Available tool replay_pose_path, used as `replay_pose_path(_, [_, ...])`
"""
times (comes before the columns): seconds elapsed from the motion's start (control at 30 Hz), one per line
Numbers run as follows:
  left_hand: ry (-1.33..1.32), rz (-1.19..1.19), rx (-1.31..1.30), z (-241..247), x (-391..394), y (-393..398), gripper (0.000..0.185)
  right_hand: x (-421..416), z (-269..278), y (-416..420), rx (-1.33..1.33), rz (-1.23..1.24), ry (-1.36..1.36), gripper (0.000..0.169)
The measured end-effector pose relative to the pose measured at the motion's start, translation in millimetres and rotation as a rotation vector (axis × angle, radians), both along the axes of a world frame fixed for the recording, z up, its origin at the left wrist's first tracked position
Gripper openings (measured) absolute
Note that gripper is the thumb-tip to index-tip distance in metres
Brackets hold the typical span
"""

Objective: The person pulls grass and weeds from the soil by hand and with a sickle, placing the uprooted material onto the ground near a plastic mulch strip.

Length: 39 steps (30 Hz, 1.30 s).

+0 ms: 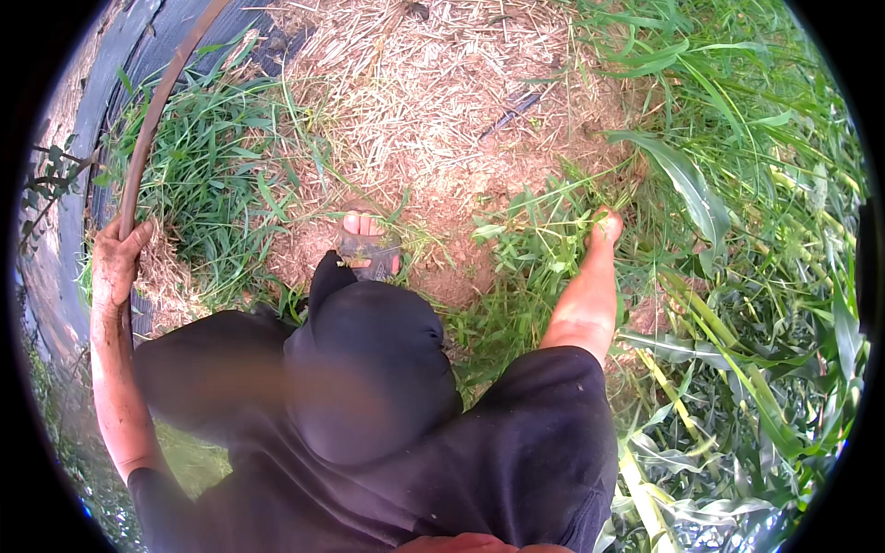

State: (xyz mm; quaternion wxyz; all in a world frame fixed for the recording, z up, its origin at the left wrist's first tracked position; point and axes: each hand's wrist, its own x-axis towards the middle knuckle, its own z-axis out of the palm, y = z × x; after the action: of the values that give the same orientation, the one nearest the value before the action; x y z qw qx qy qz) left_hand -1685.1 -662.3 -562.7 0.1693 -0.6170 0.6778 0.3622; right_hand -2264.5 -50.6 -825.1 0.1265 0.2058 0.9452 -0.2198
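My left hand point(119, 259) is wrapped around a brown wooden pole point(155, 114), which looks bent and runs up out of the picture; its ends cannot be made out. On the other side, my right hand point(606, 227) is closed on green weed stems point(570, 228) low over the ground. Part of that hand is covered by leaves. Leafy weeds point(518, 242) grow just left of it, and a broad corn-like leaf point(681, 176) arches to its right.
Between my knees and the straw mulch point(415, 90), my sandalled foot point(370, 245) rests on bare soil. A grass clump point(207, 159) stands near the pole. Black plastic sheeting point(135, 48) runs along the left. Tall corn-like stalks point(691, 304) crowd the right. A thin dark strip point(511, 116) lies on the straw.
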Motion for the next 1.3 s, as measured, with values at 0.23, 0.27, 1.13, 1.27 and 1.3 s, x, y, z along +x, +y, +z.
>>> replay_pose_path(0.23, [0.243, -0.136, 0.325, 7, -36, 8, 0.036, 19, 13, 0, -0.139, -0.198, -0.055, 0.044])
replay_pose_path(0.27, [0.315, -0.113, 0.332, -1, -51, 24, 0.034, 25, 19, -10, 0.002, -0.025, -0.063, 0.048])
replay_pose_path(1.13, [0.249, -0.902, 0.497, -101, -290, 218, 0.039, 71, 23, -30, -0.229, -0.120, 0.047, 0.037])
replay_pose_path(1.27, [0.346, -0.909, 0.341, -119, -266, 216, 0.036, 62, 23, -22, 0.103, -0.012, 0.088, 0.049])
replay_pose_path(1.3, [0.317, -0.918, 0.323, -121, -259, 213, 0.036, 59, 26, -18, 0.004, -0.090, 0.104, 0.049])
